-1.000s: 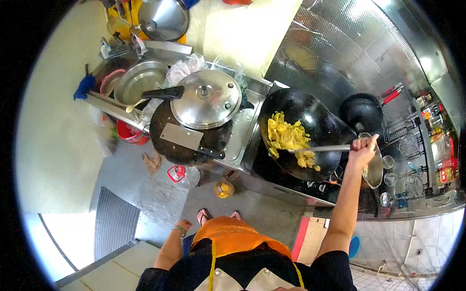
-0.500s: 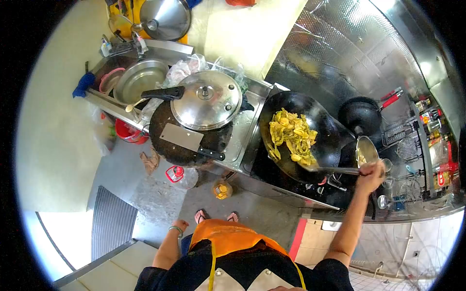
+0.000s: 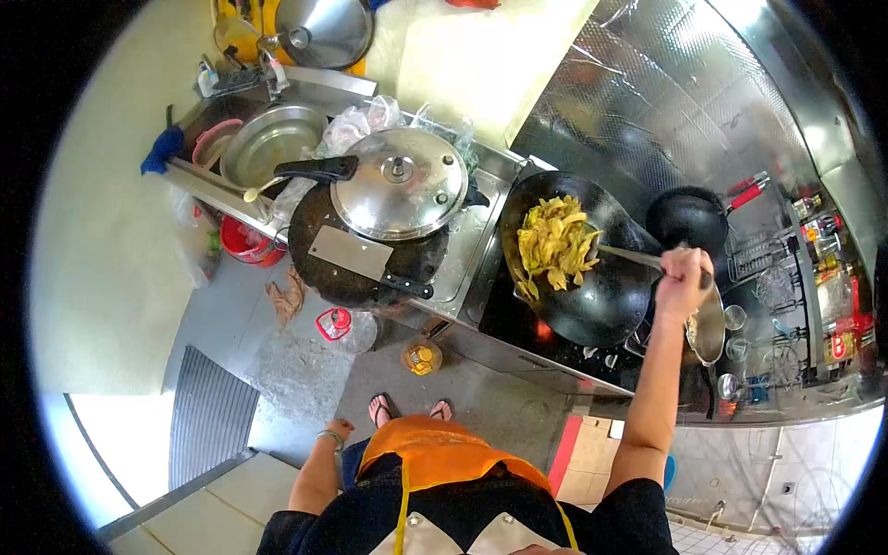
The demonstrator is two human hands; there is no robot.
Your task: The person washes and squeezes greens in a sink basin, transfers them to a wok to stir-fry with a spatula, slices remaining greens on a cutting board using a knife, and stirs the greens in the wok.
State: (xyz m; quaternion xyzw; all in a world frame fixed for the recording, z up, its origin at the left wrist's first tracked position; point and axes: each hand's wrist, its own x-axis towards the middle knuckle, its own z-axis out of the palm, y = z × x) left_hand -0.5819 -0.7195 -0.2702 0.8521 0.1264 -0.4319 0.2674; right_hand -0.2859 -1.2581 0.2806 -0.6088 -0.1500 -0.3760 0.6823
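Note:
My right hand (image 3: 683, 282) is wrapped around the handle of a wok spatula (image 3: 631, 255). The spatula's head reaches into a large black wok (image 3: 606, 301), against a heap of yellow-green sliced vegetables (image 3: 555, 242); the heap partly hides the head. My left hand (image 3: 339, 429) hangs low at my side, away from the counter, with a band at its wrist. Its fingers point down and are too hidden to judge. Beyond my right hand rests a metal ladle-like pan (image 3: 709, 328) with some pale food in it.
Left of the wok, a pressure cooker (image 3: 400, 185) and a cleaver (image 3: 350, 253) sit on a round chopping board (image 3: 310, 217). A small black pan (image 3: 686, 220) stands behind. Bottles (image 3: 823, 227) line the right shelf. An oil jug (image 3: 422, 357) stands on the floor.
My right hand has moved up and left with the spatula, whose head now lies higher in the wok. The vegetables are bunched toward the wok's left side.

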